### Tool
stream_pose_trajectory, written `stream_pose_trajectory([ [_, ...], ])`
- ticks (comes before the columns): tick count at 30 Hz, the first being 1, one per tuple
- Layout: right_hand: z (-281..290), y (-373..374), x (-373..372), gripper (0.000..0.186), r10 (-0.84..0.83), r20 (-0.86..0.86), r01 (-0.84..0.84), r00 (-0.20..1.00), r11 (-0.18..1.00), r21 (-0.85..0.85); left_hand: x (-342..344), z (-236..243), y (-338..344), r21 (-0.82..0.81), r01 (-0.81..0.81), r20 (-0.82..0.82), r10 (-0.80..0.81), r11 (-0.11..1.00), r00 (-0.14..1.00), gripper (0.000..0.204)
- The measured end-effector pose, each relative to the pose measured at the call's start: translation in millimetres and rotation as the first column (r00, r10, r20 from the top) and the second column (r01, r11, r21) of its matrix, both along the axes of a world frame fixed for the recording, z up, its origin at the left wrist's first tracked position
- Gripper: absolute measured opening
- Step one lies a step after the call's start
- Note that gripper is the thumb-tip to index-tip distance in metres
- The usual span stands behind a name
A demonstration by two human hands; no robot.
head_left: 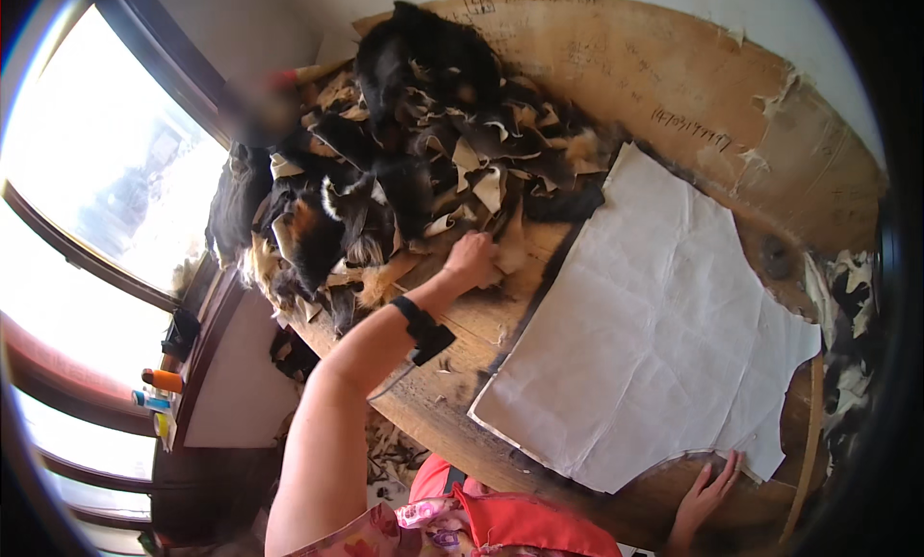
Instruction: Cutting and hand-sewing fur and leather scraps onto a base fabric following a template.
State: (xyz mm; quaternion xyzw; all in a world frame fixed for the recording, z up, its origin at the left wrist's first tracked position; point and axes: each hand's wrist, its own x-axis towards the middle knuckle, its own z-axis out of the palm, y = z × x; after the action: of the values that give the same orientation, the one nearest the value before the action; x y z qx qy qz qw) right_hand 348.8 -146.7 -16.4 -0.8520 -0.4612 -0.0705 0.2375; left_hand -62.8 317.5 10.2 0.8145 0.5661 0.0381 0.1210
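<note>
My left hand (472, 261) reaches into a pile of black, brown and tan fur scraps (380, 187) at the upper middle, its fingers closed on a tan fur piece (508, 238). A black strap with a small device (423, 336) is on that wrist. A large creased white paper pattern (635, 316) with curved cut-outs lies on the wooden table (404, 408), over some dark material along its left edge. My right hand (712, 494) rests at the pattern's lower right curved edge, fingers apart, their tips at the paper.
A stained cardboard panel (664, 62) backs the table. Windows (96, 134) line the left, with small orange and blue items (162, 380) on the sill. A wooden strip (807, 432) and more scraps (847, 345) lie at the right. Scraps also lie below the table.
</note>
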Motion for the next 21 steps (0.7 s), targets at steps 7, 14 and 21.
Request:
stream_pose_trajectory([
  [7, 2, -3, -5, 0.053, -0.123, 0.017, 0.123, 0.992, 0.992, -0.016, -73, 140, 37, 0.677, 0.005, -0.215, 0.191, 0.736, 0.958, 0.031],
  [14, 22, 3, -13, 0.056, 0.097, 0.07, -0.089, 0.993, 0.991, -0.103, -10, 90, -27, 0.241, 0.285, 0.109, -0.317, 0.928, 0.942, 0.021],
  [21, 20, 10, 1, 0.054, 0.041, 0.007, -0.04, 0.999, 0.997, -0.063, 9, 33, -168, -0.315, 0.169, 0.308, -0.068, 0.934, 0.949, 0.021],
])
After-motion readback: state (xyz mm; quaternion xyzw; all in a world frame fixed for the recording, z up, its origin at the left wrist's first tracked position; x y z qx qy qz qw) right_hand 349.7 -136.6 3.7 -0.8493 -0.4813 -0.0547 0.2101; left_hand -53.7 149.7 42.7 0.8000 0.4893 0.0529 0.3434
